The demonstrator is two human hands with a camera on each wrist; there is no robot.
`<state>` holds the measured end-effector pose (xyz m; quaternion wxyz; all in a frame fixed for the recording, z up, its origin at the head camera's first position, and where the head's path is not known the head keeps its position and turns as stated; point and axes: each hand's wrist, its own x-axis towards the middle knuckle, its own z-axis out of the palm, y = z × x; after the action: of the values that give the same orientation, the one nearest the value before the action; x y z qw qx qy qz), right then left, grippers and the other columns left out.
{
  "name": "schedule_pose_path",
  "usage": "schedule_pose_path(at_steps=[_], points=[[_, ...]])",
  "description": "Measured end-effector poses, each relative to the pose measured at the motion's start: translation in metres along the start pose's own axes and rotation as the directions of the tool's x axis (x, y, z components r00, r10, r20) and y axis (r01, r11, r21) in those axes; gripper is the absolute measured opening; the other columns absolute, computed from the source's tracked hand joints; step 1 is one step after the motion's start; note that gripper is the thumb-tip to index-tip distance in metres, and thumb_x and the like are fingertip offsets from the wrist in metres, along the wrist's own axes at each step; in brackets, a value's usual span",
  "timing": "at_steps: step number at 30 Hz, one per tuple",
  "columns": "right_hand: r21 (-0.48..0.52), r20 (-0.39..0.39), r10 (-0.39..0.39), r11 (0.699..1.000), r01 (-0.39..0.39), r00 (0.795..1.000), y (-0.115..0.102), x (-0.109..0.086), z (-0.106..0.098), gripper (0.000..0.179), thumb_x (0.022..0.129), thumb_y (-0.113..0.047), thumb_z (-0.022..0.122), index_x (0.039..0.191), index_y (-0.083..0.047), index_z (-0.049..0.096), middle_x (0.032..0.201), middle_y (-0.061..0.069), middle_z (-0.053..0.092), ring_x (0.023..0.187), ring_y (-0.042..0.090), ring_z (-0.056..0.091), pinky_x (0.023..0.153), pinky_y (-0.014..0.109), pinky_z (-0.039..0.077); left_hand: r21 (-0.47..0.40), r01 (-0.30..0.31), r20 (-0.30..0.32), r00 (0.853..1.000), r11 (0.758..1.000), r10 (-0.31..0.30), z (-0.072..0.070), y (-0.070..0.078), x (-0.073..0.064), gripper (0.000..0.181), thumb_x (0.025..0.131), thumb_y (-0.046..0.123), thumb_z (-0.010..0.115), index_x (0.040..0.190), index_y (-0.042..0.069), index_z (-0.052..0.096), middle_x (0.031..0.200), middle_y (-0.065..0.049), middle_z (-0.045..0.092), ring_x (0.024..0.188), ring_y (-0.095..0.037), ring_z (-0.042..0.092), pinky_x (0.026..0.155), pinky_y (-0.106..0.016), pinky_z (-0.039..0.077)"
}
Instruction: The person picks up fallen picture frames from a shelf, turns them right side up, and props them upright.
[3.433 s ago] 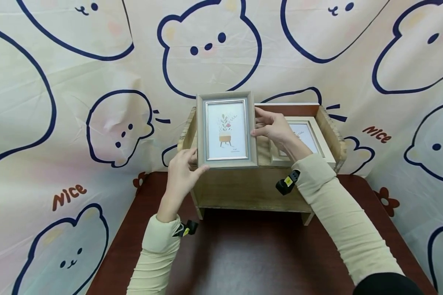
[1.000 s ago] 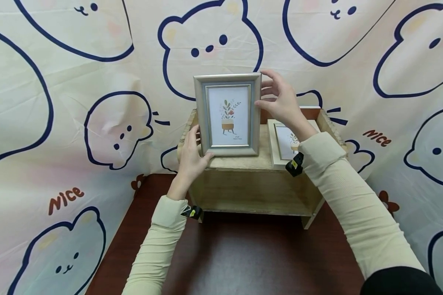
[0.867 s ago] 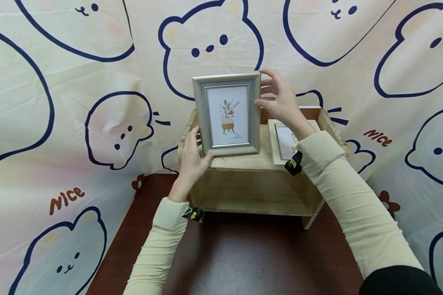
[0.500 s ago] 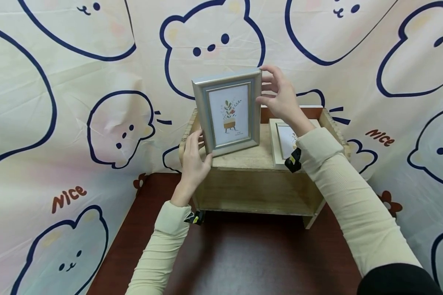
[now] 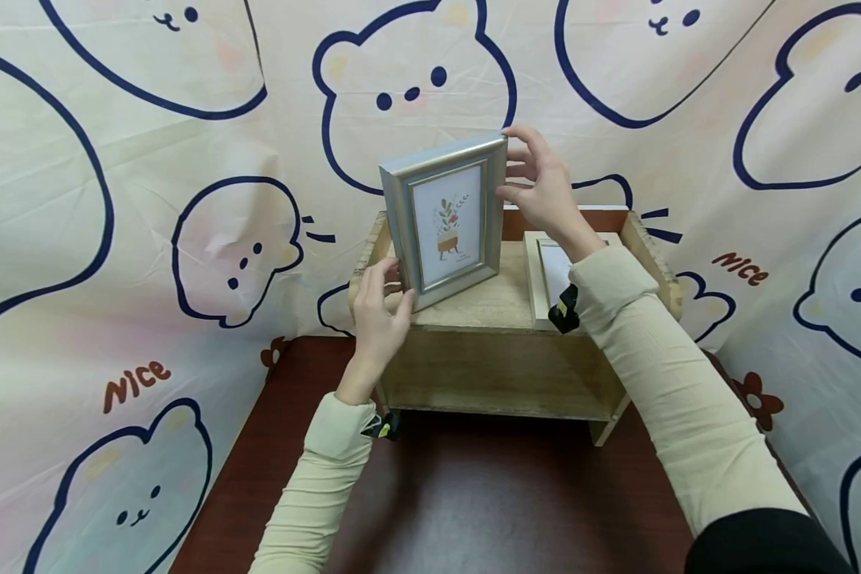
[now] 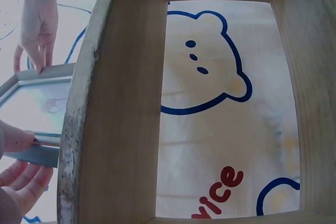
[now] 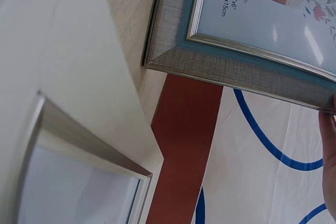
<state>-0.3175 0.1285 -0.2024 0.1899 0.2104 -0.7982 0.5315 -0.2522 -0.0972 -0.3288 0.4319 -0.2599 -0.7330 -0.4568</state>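
A silver-grey picture frame (image 5: 445,227) with a potted-plant print stands upright on the top of a wooden shelf unit (image 5: 502,371), its face turned partly to the right. My left hand (image 5: 380,319) grips its lower left edge, thumb in front; in the left wrist view that thumb (image 6: 18,137) and the fingers pinch the frame's side. High on the opposite side, my right hand (image 5: 545,187) holds the upper right edge between thumb and fingers. The right wrist view shows the frame's corner (image 7: 173,59) close up, with fingertips at the image's right edge.
A cream picture frame (image 5: 538,279) lies on the shelf top under my right forearm. Raised side boards (image 5: 649,251) bound the top, and a reddish-brown back board (image 5: 606,217) runs behind. The unit stands on a dark brown table (image 5: 502,494) before a bear-patterned cloth.
The silver-grey frame, lower and held over the shelf's front earlier, has been raised and set farther back. Over the last second its left side has swung toward me, with both hands on it.
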Motion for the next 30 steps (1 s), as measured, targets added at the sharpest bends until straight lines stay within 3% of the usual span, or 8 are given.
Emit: schedule_pose_path(at_steps=[9, 14, 21, 25, 30], points=[[0.02, 0.028, -0.015, 1.0, 0.015, 0.999, -0.018, -0.014, -0.002, 0.063, 0.081, -0.004, 0.065, 0.136, -0.012, 0.036, 0.123, 0.015, 0.05, 0.108, 0.027, 0.053, 0.091, 0.036, 0.045, 0.015, 0.036, -0.019, 0.999, 0.999, -0.036, 0.004, 0.008, -0.005, 0.042, 0.073, -0.015, 0.063, 0.112, -0.009, 0.049, 0.098, -0.023, 0.051, 0.09, -0.031, 0.055, 0.074, -0.032, 0.052], [-0.085, 0.022, -0.082, 0.993, 0.084, 0.996, -0.013, -0.012, 0.003, 0.073, 0.078, -0.023, 0.07, 0.139, -0.009, 0.032, 0.122, 0.012, 0.048, 0.104, 0.023, 0.053, 0.087, 0.038, 0.047, 0.024, 0.035, -0.023, 0.999, 0.999, -0.034, 0.004, 0.01, -0.005, 0.041, 0.074, -0.015, 0.063, 0.111, -0.008, 0.049, 0.097, -0.022, 0.051, 0.091, -0.031, 0.055, 0.075, -0.032, 0.051], [-0.232, 0.005, -0.164, 0.959, 0.16, 0.987, -0.015, -0.017, 0.013, 0.083, 0.074, -0.033, 0.072, 0.141, -0.013, 0.028, 0.129, 0.012, 0.044, 0.106, 0.026, 0.051, 0.084, 0.038, 0.048, 0.033, 0.032, -0.029, 0.999, 0.999, -0.031, 0.006, 0.009, -0.006, 0.041, 0.074, -0.015, 0.063, 0.112, -0.008, 0.049, 0.097, -0.022, 0.051, 0.091, -0.031, 0.055, 0.076, -0.031, 0.051], [-0.334, 0.006, -0.186, 0.926, 0.178, 0.982, -0.019, -0.022, 0.019, 0.083, 0.072, -0.04, 0.072, 0.14, -0.014, 0.032, 0.135, 0.009, 0.039, 0.116, 0.022, 0.04, 0.093, 0.037, 0.038, 0.04, 0.023, -0.036, 0.999, 0.999, -0.022, 0.007, 0.011, -0.007, 0.041, 0.074, -0.016, 0.063, 0.112, -0.008, 0.049, 0.098, -0.022, 0.051, 0.091, -0.031, 0.054, 0.076, -0.031, 0.051], [-0.36, 0.003, -0.154, 0.922, 0.145, 0.988, -0.022, -0.025, 0.025, 0.086, 0.07, -0.044, 0.073, 0.141, -0.017, 0.031, 0.142, 0.006, 0.032, 0.128, 0.016, 0.027, 0.103, 0.036, 0.025, 0.058, 0.016, -0.056, 0.998, 0.998, -0.012, 0.009, 0.012, -0.008, 0.042, 0.074, -0.016, 0.062, 0.112, -0.007, 0.049, 0.099, -0.021, 0.051, 0.091, -0.031, 0.054, 0.075, -0.032, 0.051]])
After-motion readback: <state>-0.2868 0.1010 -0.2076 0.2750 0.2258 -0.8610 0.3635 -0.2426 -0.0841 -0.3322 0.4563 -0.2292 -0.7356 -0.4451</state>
